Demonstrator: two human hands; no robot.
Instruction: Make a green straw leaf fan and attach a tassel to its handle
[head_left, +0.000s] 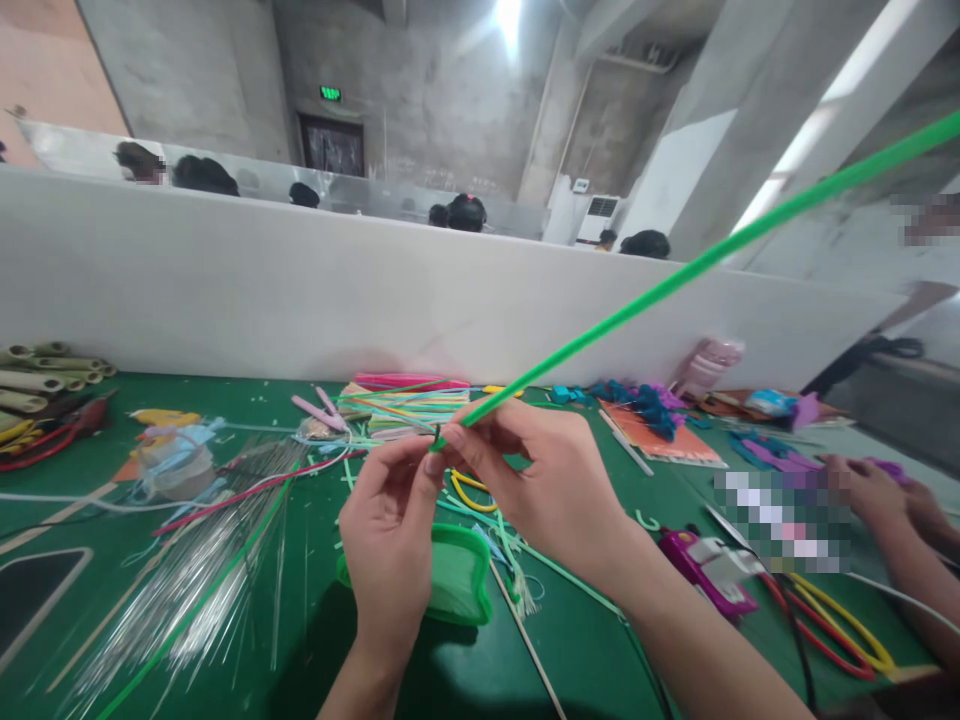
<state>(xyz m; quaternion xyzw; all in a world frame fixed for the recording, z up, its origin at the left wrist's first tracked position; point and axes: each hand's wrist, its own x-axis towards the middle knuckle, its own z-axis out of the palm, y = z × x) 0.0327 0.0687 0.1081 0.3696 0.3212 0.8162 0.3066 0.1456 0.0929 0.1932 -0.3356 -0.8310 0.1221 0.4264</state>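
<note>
A long green pipe cleaner (645,298) slants from my hands up to the top right. My right hand (559,485) pinches it close to its lower end between thumb and fingers. My left hand (394,535) is closed on the tip, where a small dark bit shows by the fingertips; I cannot make out what that bit is. Below my hands, partly hidden by the left one, a green-rimmed shape with a pale green sheet inside (457,575) rests on the green table (525,650).
Thin metal wires (217,560) lie loose at left, near a plastic cup (176,465) and bamboo pieces (45,375). Colored stems (405,405) are piled at the back. A purple power strip (709,570) and red-yellow handled scissors (832,630) lie right, beside another person's hands (874,495).
</note>
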